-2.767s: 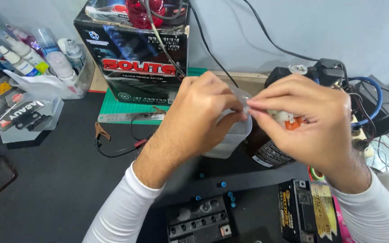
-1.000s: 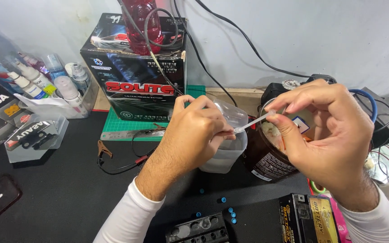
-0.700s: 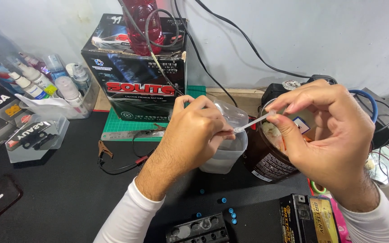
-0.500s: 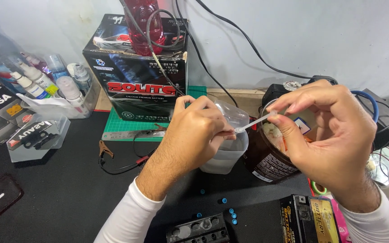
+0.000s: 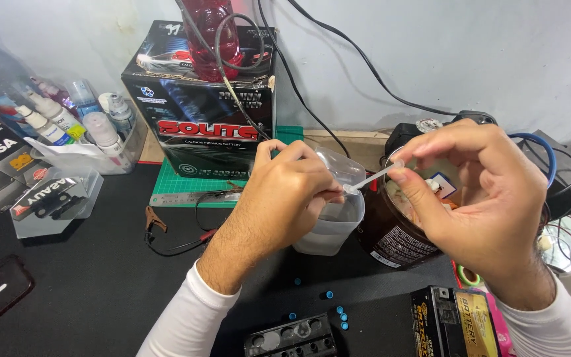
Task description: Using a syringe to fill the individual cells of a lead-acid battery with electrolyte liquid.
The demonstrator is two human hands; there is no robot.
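Left hand clamped round clear plastic cup, just right of black battery box. Thin white strip stretched from cup rim rightward. Right hand pinching strip's far end between thumb and forefinger, in front of brown jar touching cup's right side.

Around the translucent plastic cup room is tight: a dark brown jar touches its right side, and a black cardboard box with a red bottle on it blocks the far left. Nearer, small blue caps and a black battery clutter the approach. Left of the cup, bare black mat lies open past a red-and-black clip lead.
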